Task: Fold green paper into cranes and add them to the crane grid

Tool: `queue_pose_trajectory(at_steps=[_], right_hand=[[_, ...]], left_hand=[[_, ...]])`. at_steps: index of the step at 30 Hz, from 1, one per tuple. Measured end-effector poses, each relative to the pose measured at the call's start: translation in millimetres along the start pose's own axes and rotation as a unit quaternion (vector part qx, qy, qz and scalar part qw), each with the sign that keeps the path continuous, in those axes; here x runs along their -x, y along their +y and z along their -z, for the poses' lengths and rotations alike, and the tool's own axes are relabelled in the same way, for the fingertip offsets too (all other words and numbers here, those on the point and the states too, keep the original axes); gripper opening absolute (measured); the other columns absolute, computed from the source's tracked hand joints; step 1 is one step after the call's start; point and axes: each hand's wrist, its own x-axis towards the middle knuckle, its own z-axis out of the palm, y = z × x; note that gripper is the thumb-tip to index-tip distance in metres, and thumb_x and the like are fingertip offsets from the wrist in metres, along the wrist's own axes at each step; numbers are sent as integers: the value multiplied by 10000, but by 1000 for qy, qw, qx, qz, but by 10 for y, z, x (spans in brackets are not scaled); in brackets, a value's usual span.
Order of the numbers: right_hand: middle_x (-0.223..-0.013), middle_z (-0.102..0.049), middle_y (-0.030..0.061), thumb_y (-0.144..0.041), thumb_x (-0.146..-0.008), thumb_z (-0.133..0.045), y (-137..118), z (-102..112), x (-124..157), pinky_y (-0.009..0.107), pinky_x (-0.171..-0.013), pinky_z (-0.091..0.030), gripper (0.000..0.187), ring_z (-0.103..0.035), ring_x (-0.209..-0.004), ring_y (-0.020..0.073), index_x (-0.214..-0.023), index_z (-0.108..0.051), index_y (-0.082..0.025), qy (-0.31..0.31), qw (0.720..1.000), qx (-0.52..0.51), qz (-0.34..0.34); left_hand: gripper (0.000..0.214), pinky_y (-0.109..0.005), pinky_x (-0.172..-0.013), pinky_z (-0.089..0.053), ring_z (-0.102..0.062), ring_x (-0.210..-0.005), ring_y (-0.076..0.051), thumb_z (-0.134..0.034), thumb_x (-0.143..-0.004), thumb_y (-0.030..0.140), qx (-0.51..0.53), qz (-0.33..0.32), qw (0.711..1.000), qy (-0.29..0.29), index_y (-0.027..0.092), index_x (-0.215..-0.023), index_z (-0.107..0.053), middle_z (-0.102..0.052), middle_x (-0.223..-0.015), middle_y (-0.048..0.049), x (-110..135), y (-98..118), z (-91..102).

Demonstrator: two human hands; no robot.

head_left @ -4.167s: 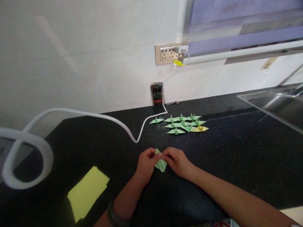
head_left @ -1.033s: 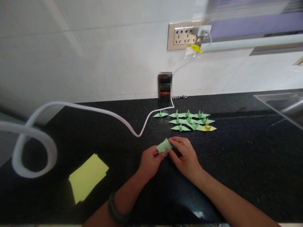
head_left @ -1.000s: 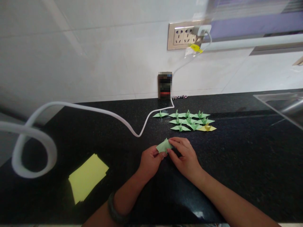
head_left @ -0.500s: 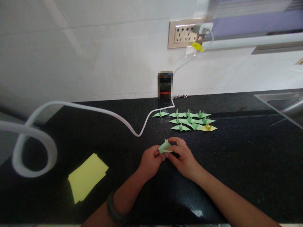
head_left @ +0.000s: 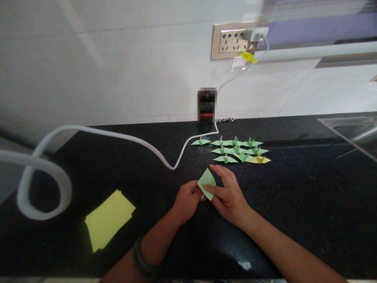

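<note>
- Both hands meet over the near middle of the black countertop [head_left: 294,196], with a small folded piece of green paper [head_left: 206,183] between them.
- Left hand [head_left: 186,199] is curled, its thumb and fingertips pinching the paper's lower left corner; a dark band [head_left: 140,262] sits on that wrist.
- Right hand [head_left: 229,192] lies partly open beside and behind the paper, fingers stretched toward the far side, the thumb pressed along the paper's lower right edge.
- The paper stands as a pointed flap, its tip aimed up and away from the person, its long axis running from the near pinch to the far tip, tilted slightly right.
- It lies just left of the right hand and just right of the left hand, touching both; neither hand is clearly nearer.
- Farther back and a little right, well apart from the hands, a cluster of finished green cranes [head_left: 232,150] rests on the counter, with one yellow crane [head_left: 259,159] at its right end.
- Near left, yellow paper sheets [head_left: 108,218] lie flat, well apart from the left hand.
- A white cable [head_left: 123,137] loops across the far left of the counter toward a pixelated device [head_left: 207,104] leaning on the wall below a socket strip [head_left: 232,40].
</note>
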Motion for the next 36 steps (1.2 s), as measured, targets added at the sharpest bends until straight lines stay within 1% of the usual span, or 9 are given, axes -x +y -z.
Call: queue_pose_trajectory(at_steps=[3, 7, 14, 17, 21, 24, 29, 33, 36], right_hand=[[-1286, -334, 75, -131, -702, -527, 8, 6, -6, 500, -910, -294, 249, -270, -1181, 287, -911, -633, -216, -6, 1000, 22, 9], [-1216, -408, 84, -164, -732, -506, 28, -7, -11, 492, -907, -308, 183, -320, -1150, 273, -848, -643, -198, 19, 999, 23, -12], [-1122, -455, 86, -170, -715, -531, 3, 6, -6, 469, -908, -318, 148, -365, -1106, 257, -806, -645, -198, 51, 998, 21, -5], [-1160, -426, 73, -165, -705, -537, -18, -9, 0, 484, -904, -315, 139, -348, -1121, 264, -781, -644, -209, 39, 999, 21, 22], [-1225, -376, 80, -171, -699, -538, -46, -29, -1, 504, -902, -307, 178, -306, -1154, 282, -843, -635, -209, 13, 999, 27, 23], [-1258, -351, 92, -171, -695, -538, -51, -20, -5, 524, -888, -309, 249, -288, -1165, 298, -929, -614, -209, 10, 999, 35, 15], [-1282, -330, 85, -136, -687, -534, -37, -1, -8, 523, -893, -304, 277, -267, -1181, 296, -940, -615, -217, 2, 999, 36, 29], [-1270, -351, 80, -150, -694, -538, -41, -3, -19, 530, -876, -318, 265, -283, -1171, 296, -935, -617, -227, 12, 999, 31, 26], [-1264, -356, 79, -164, -703, -535, -61, 5, -26, 522, -886, -313, 248, -283, -1171, 291, -928, -621, -226, 7, 999, 28, 19]], left_hand=[[195, -243, -609, -424, -533, -628, -125, -518, -715, 298, -4, 3, 1000, -2, 135, -784, -600, -588, -665, -14, 11, 8, 1], [241, -283, -658, -443, -565, -708, -165, -488, -731, 324, -33, -3, 999, -7, 145, -837, -611, -618, -759, -47, 36, -3, -13], [247, -277, -640, -443, -558, -687, -156, -476, -741, 321, -48, -11, 999, -1, 149, -857, -609, -613, -743, -41, 26, -25, -25], [230, -242, -608, -426, -529, -632, -124, -486, -736, 311, -36, -9, 999, 8, 144, -833, -611, -592, -684, -18, 16, -8, -17], [248, -212, -562, -398, -493, -565, -94, -498, -726, 324, 24, 16, 1000, 3, 130, -830, -612, -581, -650, -9, 16, 40, -18], [254, -223, -582, -402, -511, -582, -99, -522, -710, 322, 80, 46, 996, -14, 127, -849, -607, -591, -673, -22, 27, 54, -31], [203, -257, -592, -420, -534, -592, -119, -540, -691, 257, 175, 79, 981, -22, 131, -841, -594, -596, -681, -31, 40, 52, -36], [247, -275, -574, -432, -538, -574, -128, -470, -736, 327, 269, 109, 956, -32, 115, -803, -576, -585, -651, -43, 29, 73, -21], [288, -274, -580, -438, -540, -578, -118, -451, -760, 378, 282, 116, 952, -40, 114, -794, -562, -579, -666, -40, 27, 83, -23]])
